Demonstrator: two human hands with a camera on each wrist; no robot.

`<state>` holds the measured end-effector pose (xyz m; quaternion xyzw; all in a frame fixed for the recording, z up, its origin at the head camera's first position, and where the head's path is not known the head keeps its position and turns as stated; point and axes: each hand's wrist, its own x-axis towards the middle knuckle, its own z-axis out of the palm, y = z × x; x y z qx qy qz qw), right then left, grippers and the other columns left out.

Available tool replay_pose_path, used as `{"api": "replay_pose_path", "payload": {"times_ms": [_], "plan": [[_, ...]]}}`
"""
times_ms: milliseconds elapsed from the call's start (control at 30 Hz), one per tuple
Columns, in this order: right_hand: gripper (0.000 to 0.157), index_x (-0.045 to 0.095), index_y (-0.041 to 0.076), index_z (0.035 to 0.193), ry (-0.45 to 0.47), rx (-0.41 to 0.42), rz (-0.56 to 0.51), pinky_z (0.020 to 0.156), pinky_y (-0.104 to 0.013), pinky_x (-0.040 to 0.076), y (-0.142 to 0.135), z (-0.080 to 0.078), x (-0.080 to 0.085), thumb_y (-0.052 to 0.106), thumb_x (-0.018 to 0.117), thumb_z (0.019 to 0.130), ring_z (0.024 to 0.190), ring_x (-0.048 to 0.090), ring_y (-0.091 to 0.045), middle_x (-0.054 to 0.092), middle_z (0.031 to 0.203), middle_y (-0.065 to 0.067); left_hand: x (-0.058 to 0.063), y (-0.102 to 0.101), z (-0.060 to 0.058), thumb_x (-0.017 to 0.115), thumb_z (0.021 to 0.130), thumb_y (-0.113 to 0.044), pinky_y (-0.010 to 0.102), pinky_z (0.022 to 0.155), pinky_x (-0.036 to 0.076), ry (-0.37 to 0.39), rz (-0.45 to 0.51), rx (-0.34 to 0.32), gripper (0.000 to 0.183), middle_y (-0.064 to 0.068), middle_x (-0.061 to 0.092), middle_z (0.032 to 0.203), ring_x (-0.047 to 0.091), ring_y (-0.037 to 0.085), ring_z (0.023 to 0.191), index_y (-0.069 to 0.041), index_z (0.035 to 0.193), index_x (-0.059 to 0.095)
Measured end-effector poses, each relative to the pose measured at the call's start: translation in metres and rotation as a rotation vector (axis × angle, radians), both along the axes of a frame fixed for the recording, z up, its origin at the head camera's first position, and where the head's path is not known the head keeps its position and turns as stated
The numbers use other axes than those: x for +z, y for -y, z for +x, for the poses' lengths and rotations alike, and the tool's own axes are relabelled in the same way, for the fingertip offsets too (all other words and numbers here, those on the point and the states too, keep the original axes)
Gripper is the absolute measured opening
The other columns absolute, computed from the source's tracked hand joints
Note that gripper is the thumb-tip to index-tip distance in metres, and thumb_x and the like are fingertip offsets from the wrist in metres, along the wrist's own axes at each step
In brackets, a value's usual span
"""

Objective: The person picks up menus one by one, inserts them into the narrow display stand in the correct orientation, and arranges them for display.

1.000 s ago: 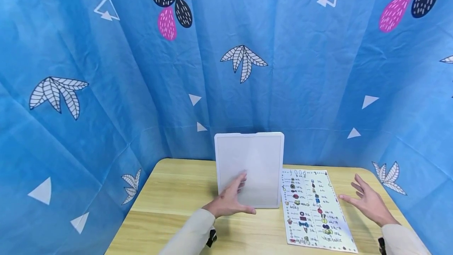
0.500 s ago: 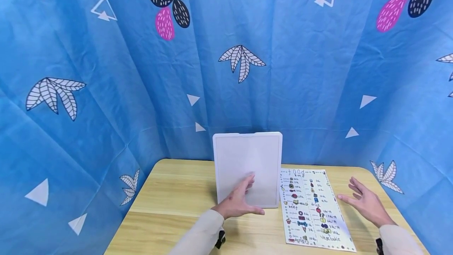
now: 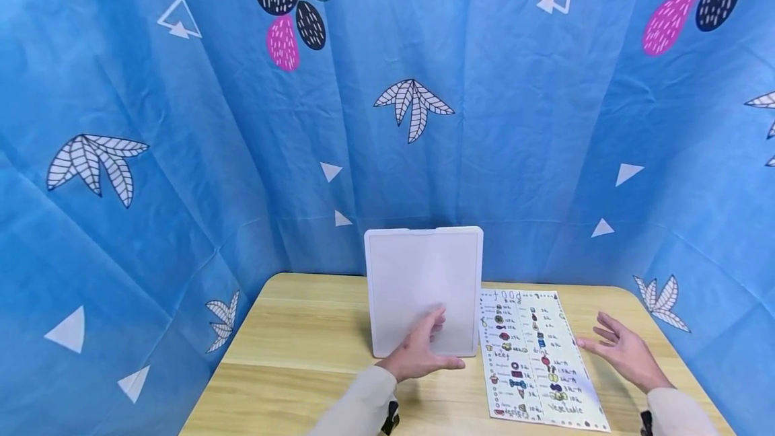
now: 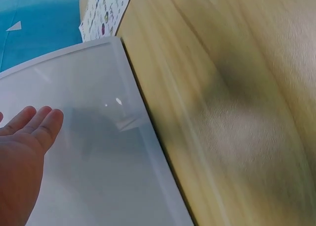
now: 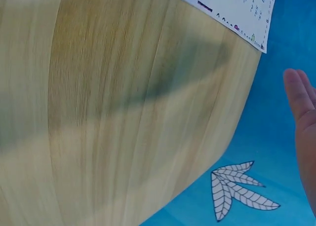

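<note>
A white rectangular board [image 3: 424, 268] with a shallow notch in its top edge stands upright near the back of the table. My left hand [image 3: 419, 350] is in front of its lower part, fingers loosely extended and thumb pointing right, holding nothing. In the left wrist view the fingers of that hand [image 4: 29, 142] overlap the board's pale face [image 4: 94, 152]. A hand-drawn food menu sheet [image 3: 539, 362], with small coloured pictures and prices, lies flat to the right of the board. My right hand [image 3: 626, 353] hovers by the sheet's right edge, fingers spread and nothing in them.
The light wooden table [image 3: 290, 342] has rounded back corners. A blue patterned curtain [image 3: 514, 153] hangs behind it and along both sides. The menu sheet's corner [image 5: 254, 38] lies near the table edge in the right wrist view.
My left hand has moved right and slightly down across the front of the board. The right hand has shifted only slightly. Board and menu sheet stay in place.
</note>
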<state>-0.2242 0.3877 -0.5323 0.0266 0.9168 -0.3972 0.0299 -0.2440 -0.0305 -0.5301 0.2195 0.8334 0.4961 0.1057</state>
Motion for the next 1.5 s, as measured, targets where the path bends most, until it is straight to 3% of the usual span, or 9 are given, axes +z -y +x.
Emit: {"api": "replay_pose_path", "payload": {"times_ms": [233, 433, 933, 1133, 1500], "plan": [[0.102, 0.01, -0.018, 0.15, 0.062, -0.003, -0.021, 0.101, -0.064, 0.04, -0.003, -0.002, -0.005, 0.047, 0.066, 0.095, 0.131, 0.038, -0.057, 0.027, 0.147, -0.042, -0.008, -0.011, 0.003, 0.088, 0.076, -0.037, 0.04, 0.11, 0.042, 0.01, 0.033, 0.038, 0.105, 0.014, 0.043, 0.151, 0.047, 0.029, 0.135, -0.013, 0.158, 0.026], [0.1, 0.014, -0.019, 0.148, 0.046, -0.003, 0.001, 0.1, -0.065, 0.04, -0.003, -0.002, -0.007, 0.046, 0.067, 0.095, 0.128, 0.041, -0.057, 0.025, 0.147, -0.042, -0.011, -0.021, 0.003, 0.087, 0.077, -0.034, 0.042, 0.107, 0.044, 0.035, 0.035, 0.065, 0.1, 0.017, 0.047, 0.147, 0.05, 0.03, 0.132, -0.011, 0.155, 0.03], [0.096, 0.018, -0.022, 0.146, 0.053, -0.015, -0.028, 0.096, -0.054, 0.049, -0.005, -0.002, -0.021, 0.043, 0.067, 0.096, 0.127, 0.045, -0.054, 0.026, 0.147, -0.042, -0.032, -0.037, 0.006, 0.09, 0.074, -0.026, 0.043, 0.099, 0.051, 0.087, 0.078, 0.087, 0.096, 0.019, 0.051, 0.141, 0.056, 0.036, 0.124, -0.004, 0.151, 0.036], [0.097, 0.017, -0.022, 0.146, 0.081, -0.029, -0.07, 0.097, -0.052, 0.05, -0.002, -0.002, -0.026, 0.043, 0.068, 0.095, 0.127, 0.045, -0.054, 0.025, 0.147, -0.042, -0.04, -0.044, 0.009, 0.09, 0.073, -0.029, 0.043, 0.098, 0.051, 0.101, 0.044, 0.106, 0.097, 0.017, 0.053, 0.141, 0.058, 0.033, 0.122, -0.006, 0.151, 0.037], [0.097, 0.017, -0.023, 0.145, 0.111, -0.035, -0.082, 0.103, -0.06, 0.041, -0.001, -0.005, -0.04, 0.045, 0.066, 0.096, 0.129, 0.041, -0.056, 0.025, 0.146, -0.043, -0.046, -0.055, 0.012, 0.091, 0.073, -0.022, 0.043, 0.095, 0.053, 0.165, 0.072, 0.117, 0.093, 0.018, 0.054, 0.138, 0.06, 0.035, 0.118, -0.005, 0.149, 0.04]]}}
